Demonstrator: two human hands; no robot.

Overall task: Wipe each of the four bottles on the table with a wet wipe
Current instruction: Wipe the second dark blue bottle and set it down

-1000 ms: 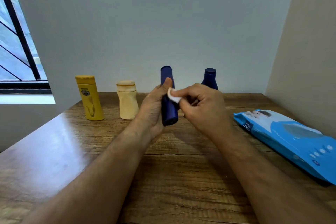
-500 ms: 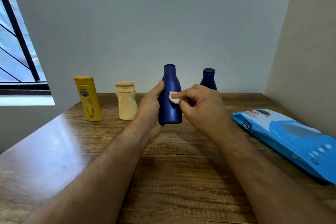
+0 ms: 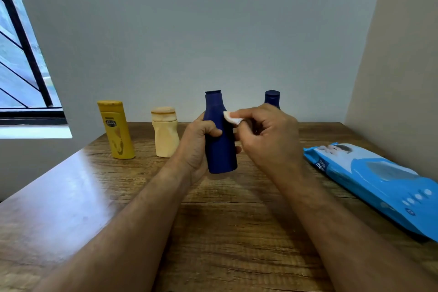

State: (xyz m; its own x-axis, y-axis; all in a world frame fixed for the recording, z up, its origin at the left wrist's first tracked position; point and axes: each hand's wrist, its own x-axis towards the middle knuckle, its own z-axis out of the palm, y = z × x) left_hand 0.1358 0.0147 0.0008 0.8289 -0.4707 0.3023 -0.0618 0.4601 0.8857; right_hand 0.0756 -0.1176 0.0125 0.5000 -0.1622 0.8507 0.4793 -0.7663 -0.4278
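Both hands mid-table, left grip (image 3: 199, 147) grasping blue bottle (image 3: 219, 140), right grip (image 3: 265, 140) pinching wipe (image 3: 231, 117).

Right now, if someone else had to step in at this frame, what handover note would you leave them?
Left hand grips the dark blue bottle, held upright just above the table.
Right hand pinches a small white wet wipe against that bottle's shoulder.
Yellow bottle, cream bottle and a second blue bottle stand along the back edge; the second blue one is mostly hidden behind the right hand.
Blue wipes pack lies at the right.
Done: wiping of the held bottle is under way; which others are clean cannot be told.
Left: finish this one, set it down, wipe any not yet wiped.
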